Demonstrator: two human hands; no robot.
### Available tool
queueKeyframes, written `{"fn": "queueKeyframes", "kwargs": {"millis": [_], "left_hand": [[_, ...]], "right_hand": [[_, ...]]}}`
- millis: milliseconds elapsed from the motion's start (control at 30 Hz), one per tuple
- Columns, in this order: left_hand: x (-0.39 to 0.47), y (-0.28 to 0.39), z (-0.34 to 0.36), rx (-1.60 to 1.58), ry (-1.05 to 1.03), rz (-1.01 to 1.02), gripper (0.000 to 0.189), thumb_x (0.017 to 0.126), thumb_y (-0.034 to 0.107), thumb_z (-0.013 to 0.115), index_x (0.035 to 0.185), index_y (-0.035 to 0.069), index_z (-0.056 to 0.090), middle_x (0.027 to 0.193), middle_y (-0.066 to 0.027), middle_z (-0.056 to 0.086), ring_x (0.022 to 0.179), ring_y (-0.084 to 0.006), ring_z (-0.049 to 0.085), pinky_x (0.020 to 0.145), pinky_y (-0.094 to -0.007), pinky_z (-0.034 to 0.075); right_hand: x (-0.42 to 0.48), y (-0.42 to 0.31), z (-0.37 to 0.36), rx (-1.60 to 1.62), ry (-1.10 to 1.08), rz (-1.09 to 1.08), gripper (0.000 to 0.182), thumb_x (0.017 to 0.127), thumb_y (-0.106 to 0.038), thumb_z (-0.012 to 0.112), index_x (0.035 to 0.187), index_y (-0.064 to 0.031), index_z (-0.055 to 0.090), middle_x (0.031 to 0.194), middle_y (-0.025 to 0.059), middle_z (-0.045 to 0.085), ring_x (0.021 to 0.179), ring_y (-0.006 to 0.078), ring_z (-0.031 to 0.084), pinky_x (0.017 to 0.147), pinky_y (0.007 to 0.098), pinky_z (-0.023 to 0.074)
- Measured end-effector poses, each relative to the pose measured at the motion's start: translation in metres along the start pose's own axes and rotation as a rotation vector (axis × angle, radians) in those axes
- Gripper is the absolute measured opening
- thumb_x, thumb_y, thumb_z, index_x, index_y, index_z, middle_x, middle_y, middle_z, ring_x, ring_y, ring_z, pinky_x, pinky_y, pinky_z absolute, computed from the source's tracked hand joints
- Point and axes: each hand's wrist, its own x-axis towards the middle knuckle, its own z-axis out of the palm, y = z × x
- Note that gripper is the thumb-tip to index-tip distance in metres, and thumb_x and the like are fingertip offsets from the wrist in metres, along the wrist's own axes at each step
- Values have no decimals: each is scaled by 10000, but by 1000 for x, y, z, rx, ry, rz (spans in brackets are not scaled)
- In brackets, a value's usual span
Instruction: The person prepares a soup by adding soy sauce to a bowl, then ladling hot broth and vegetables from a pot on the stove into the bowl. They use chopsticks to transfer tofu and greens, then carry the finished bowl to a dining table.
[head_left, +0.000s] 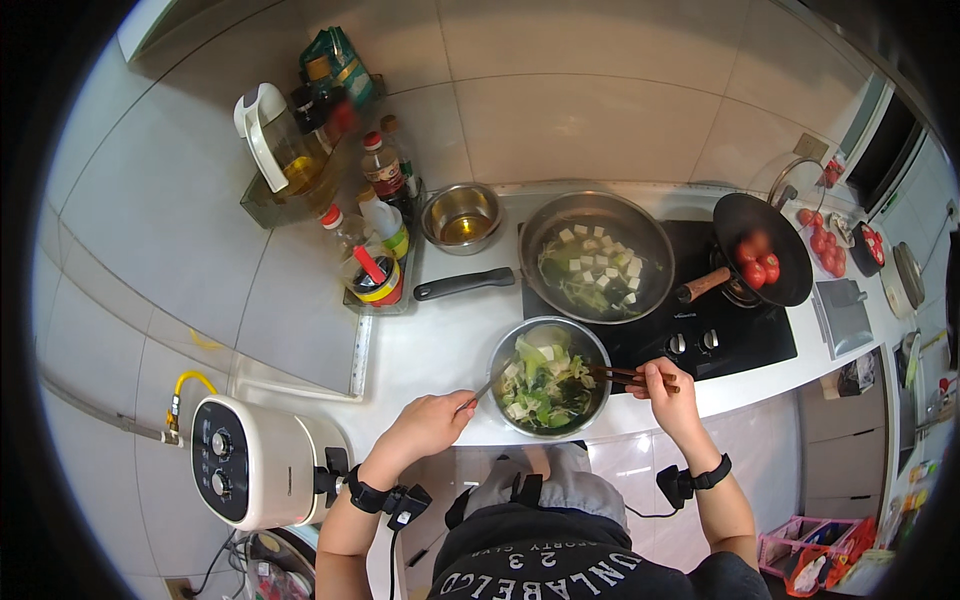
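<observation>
Before me on the counter's front edge stands a stainless steel bowl (602, 405) filled with leafy greens (536, 382) and white tofu cubes. My left hand (433, 424) grips the thin metal handle of a utensil (489, 384) that reaches into the bowl from the left; its far end is hidden among the food. A pair of wooden chopsticks (626, 377) is held in my right hand (666, 394), their tips in the greens at the bowl's right side. Behind the bowl, a frying pan (660, 232) holds tofu cubes (600, 255) and greens in broth.
A black wok (791, 262) with tomatoes (757, 262) sits on the right burner of the cooktop (757, 341). The frying pan's handle (465, 285) juts left over the counter. Nearby are a metal pot (461, 217) with yellow liquid, condiment bottles (382, 169) and an air fryer (274, 461).
</observation>
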Motion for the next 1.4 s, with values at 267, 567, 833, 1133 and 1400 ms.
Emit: {"fn": "queueKeyframes", "kwargs": {"millis": [267, 567, 833, 1133, 1400], "left_hand": [[-8, 4, 0, 54, 87, 20, 304, 872, 277, 480, 1099, 100, 577, 839, -161, 636, 804, -346, 598, 717, -409, 469], [-17, 8, -5, 76, 155, 49, 323, 858, 271, 515, 1125, 99, 577, 880, -153, 636, 808, -325, 600, 714, -388, 471], [-28, 11, -17, 27, 156, 46, 314, 853, 246, 536, 1133, 110, 580, 859, -143, 636, 776, -304, 601, 692, -363, 472], [-31, 11, -34, -117, 102, -34, 300, 857, 223, 549, 1130, 105, 587, 654, -138, 580, 582, -271, 551, 574, -330, 433], [-24, 8, -34, -176, 117, -13, 275, 869, 207, 543, 1118, 103, 594, 543, -108, 504, 461, -205, 449, 496, -297, 389]], "right_hand": [[-2, -29, -5, -154, -84, -96, 227, 929, -136, 466, 838, 48, 563, 783, 100, 627, 688, 162, 654, 617, 235, 527], [0, -27, 19, -197, -234, -386, 108, 881, -31, 523, 893, 64, 573, 842, 121, 585, 773, 180, 653, 635, 244, 519], [6, -25, 17, -341, -317, -309, 93, 841, -53, 568, 854, 34, 598, 767, 122, 603, 614, 245, 604, 553, 284, 482], [3, -27, 7, -259, -244, -308, 93, 846, -36, 568, 886, 44, 595, 796, 113, 601, 676, 171, 628, 578, 261, 500], [-1, -27, 5, -372, -575, -361, 123, 837, -56, 593, 937, 8, 626, 767, 114, 624, 694, 228, 631, 611, 283, 502]]}}
